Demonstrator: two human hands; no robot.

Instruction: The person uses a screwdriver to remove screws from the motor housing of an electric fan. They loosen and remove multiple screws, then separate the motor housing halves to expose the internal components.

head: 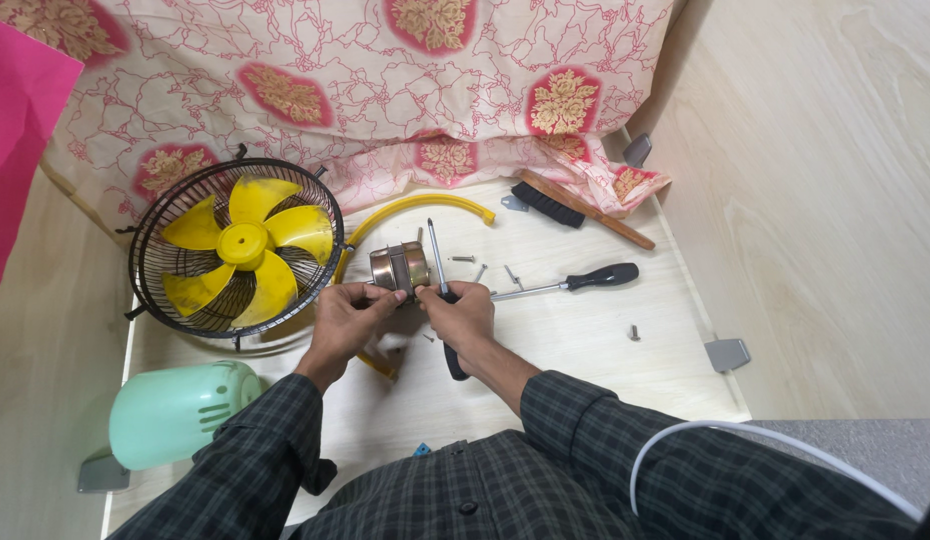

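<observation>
Two hands meeting over a pale wooden board (585, 340), both working on a small metal fan motor (400, 267). Left hand (350, 318) with fingers (385, 297) curled and pinched against the motor's near lower edge. Right hand (463, 315) closed round a screwdriver (441, 300), black handle poking out below the palm toward the body, thin shaft rising past the fingertips and standing just to the right of the motor. Motor itself sitting directly beyond the fingers, touching those of the left hand.

Beyond and left of the left fingers, a black wire fan guard (235, 248) with yellow blades (247, 245) inside. Curving past the motor, a yellow ring (425, 205). Right of the right fingers, near but apart, a second black-handled screwdriver (575, 282) lying flat, loose screws (463, 259) scattered between it and the motor, one more screw (634, 332) further right. Well beyond, a wooden brush with black bristles (575, 208) at the edge of a floral cloth (385, 80). Near the left elbow, a pale green plastic housing (180, 408).
</observation>
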